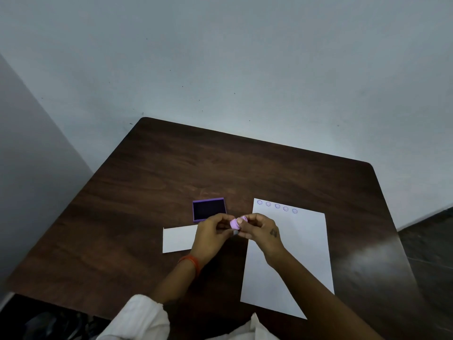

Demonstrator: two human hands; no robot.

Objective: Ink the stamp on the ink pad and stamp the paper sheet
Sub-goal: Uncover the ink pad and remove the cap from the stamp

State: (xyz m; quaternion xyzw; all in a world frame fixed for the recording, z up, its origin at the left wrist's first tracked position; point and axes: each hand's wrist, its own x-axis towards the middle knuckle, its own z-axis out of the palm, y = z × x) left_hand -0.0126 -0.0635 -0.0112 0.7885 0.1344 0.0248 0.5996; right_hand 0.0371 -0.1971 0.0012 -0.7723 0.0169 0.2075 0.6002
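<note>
The left hand (212, 235) covered part of a small white card (179, 239). The stamp (235, 223) was mostly hidden by fingers. Five stamped marks (277, 206) were too small to read.

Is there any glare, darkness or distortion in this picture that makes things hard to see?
Head view: a pale glare patch lies on the table at right; the scene is dim overall; the wide lens bends the table edges; the stamp between both hands is soft, and the prints on the paper sheet are too faint to read.
</note>
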